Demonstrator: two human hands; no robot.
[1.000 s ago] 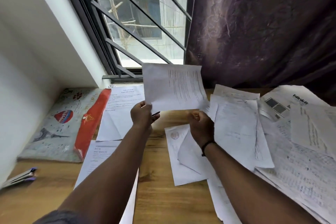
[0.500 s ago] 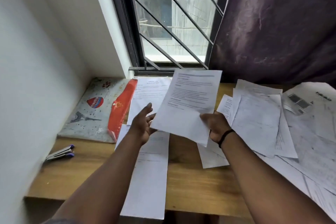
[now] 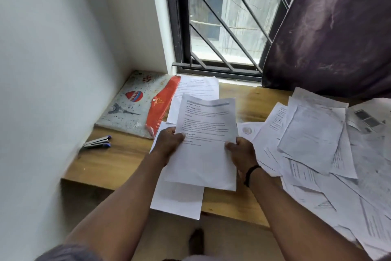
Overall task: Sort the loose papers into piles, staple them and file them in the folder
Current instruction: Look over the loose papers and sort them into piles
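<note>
At the far left of the wooden bench [image 3: 118, 163], close to the white wall, a stapler [image 3: 97, 141] with blue tips lies on its side, untouched, probably parked there until a pile is ready for it. Just beyond it the folder [image 3: 135, 104], a printed one with a balloon and a tower on it and a red flap [image 3: 161, 105] down its right edge, lies flat and closed in the corner, out of the way of the sorting. Right of the flap a printed page [image 3: 198, 86] lies near the window, and nearer the bench's front edge another sheet [image 3: 177, 201] overhangs it; these look like the start of sorted piles, kept apart so that kinds do not mix. Above that near sheet the left hand [image 3: 168, 144] pinches the left edge of a printed sheet [image 3: 206, 140], thumb on top and fingers curled beneath. The right hand [image 3: 242, 152] pinches the right edge the same way, so the page is held flat and facing up, apparently for reading its heading before a pile is chosen. It hangs directly over the near sheet, which suggests that is where it belongs, though the text is too blurred to confirm a match. Further right, the loose papers [image 3: 313, 133] sprawl in an overlapping heap across the bench towards the dark curtain [image 3: 330, 27], unsorted, so most of the job is yet to do.
</note>
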